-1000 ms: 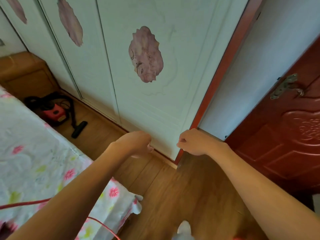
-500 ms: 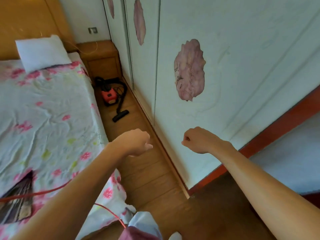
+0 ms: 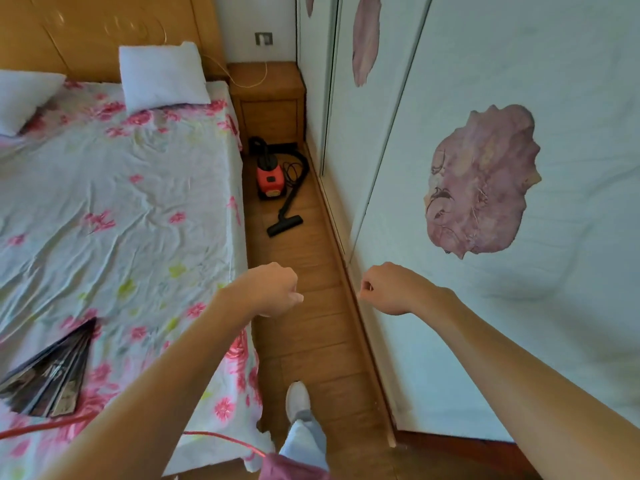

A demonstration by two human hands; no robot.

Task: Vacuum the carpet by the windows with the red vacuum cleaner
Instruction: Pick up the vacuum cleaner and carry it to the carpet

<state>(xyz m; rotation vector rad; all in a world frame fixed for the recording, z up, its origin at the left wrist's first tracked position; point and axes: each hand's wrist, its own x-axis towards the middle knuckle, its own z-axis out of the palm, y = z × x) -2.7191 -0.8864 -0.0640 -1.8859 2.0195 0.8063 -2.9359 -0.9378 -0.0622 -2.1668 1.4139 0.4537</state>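
One head-worn wide-angle camera, looking forward and down.
Faces along the brown wooden plank floor point(image 3: 311, 334) between flowered white bed sheet point(image 3: 121, 202) and pale wardrobe doors point(image 3: 571, 306); far end perhaps lens-stretched.

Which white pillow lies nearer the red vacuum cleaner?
The pillow next to the wooden nightstand, fully in view. The other pillow lies farther left, cut off by the picture's edge.

Glossy red plastic on the vacuum cleaner point(image 3: 270, 178) — wood-plank floor point(image 3: 311, 327) with a soft sheen, crumpled floral cloth bedsheet point(image 3: 114, 188), wooden nightstand point(image 3: 268, 98).
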